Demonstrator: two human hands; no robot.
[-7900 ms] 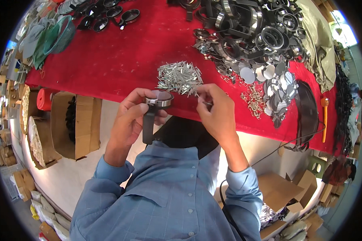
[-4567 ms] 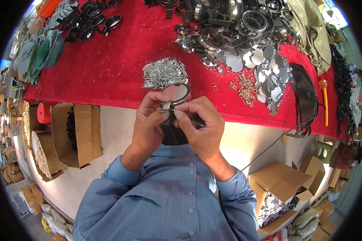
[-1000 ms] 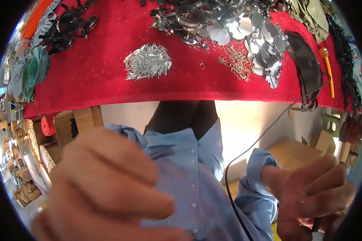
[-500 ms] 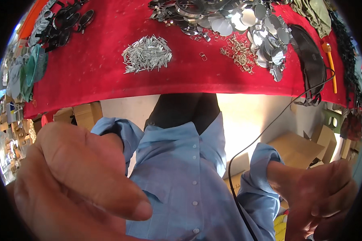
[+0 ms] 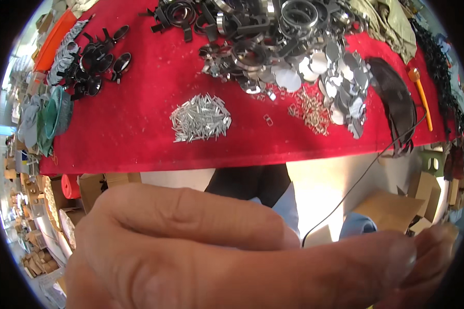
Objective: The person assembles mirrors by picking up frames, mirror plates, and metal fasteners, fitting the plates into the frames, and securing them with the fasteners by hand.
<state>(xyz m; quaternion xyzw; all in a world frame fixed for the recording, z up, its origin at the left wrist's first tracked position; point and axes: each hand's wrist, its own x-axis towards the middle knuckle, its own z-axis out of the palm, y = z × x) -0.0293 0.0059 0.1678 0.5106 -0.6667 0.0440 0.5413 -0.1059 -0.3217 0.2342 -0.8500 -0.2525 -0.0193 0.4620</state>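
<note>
My left hand (image 5: 191,262) fills the lower part of the head view, very close up. Two of its digits stretch to the right, one above the other, and nothing shows between them. Behind its fingertip, at the lower right, part of my right hand (image 5: 438,252) shows, blurred and mostly covered, so its grip is hidden. Both hands are off the table. Beyond them, on the red cloth (image 5: 144,129), lie a pile of short silver pins (image 5: 201,118) and a heap of small wire clips (image 5: 312,113). One loose clip (image 5: 268,120) lies between the two.
Shiny metal discs (image 5: 345,82) and black-and-silver rings (image 5: 299,15) crowd the back. Black round-headed parts (image 5: 100,62) and a green basket (image 5: 54,118) are at left. A dark strap (image 5: 394,98), a yellow-handled tool (image 5: 421,98) and a black cable (image 5: 355,183) are at right.
My left hand has come up and across to the right, its fingers straighter. My right hand is now mostly hidden behind it. The view has tilted, showing more of the table's back.
</note>
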